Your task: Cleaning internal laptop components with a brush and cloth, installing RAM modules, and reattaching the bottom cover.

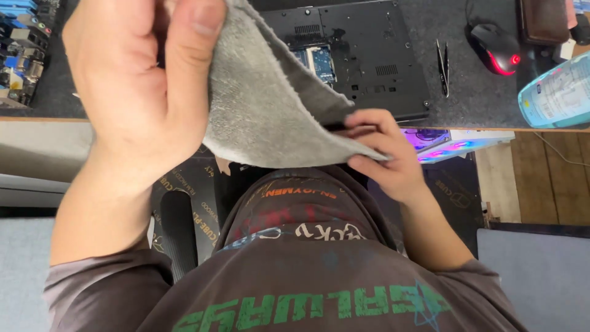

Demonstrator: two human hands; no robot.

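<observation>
The left hand (pixel 138 80) is raised close to the camera, its thumb and fingers pinched shut on the upper edge of a grey cloth (pixel 270 104), so the cloth hangs spread between both hands rather than bunched. The right hand (pixel 384 154) sits lower, near the desk edge (pixel 43 118), with its fingers clamped on the cloth's lower corner; a thin dark thing shows between those fingers, but what it is cannot be told. Held at two points like this, the cloth is stretched taut and slanting, above the lap and in front of the desk, touching neither. Behind it on the dark mat lies a laptop (pixel 362 55), bottom side up with a panel off and a blue board showing, within easy reach of both hands. Tweezers (pixel 444 67) lie just beside it, a mouse (pixel 496 48) with a red glow farther right, and a clear bottle (pixel 556 92) lies at the right edge. Circuit boards (pixel 21 49) lie at the far left.
</observation>
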